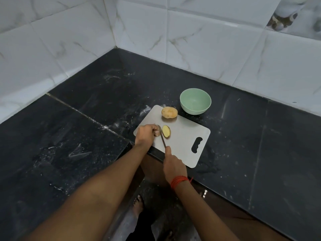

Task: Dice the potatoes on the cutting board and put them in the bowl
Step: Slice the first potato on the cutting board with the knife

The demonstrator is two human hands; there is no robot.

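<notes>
A pale grey cutting board (184,136) lies on the black counter. A whole potato (169,112) sits at its far edge. Nearer me a cut potato half (166,131) lies with its yellow face up. My left hand (146,133) grips the other potato piece, mostly hidden under its fingers, just left of that half. My right hand (172,164) holds a knife (162,137) by the handle, the blade running between the two pieces. A light green bowl (195,101) stands beyond the board and looks empty.
The black stone counter (86,136) fills an L-shaped corner under white marble-look wall tiles (208,40). The board's handle hole (196,144) points to the near right. The counter's front edge runs just under my right wrist.
</notes>
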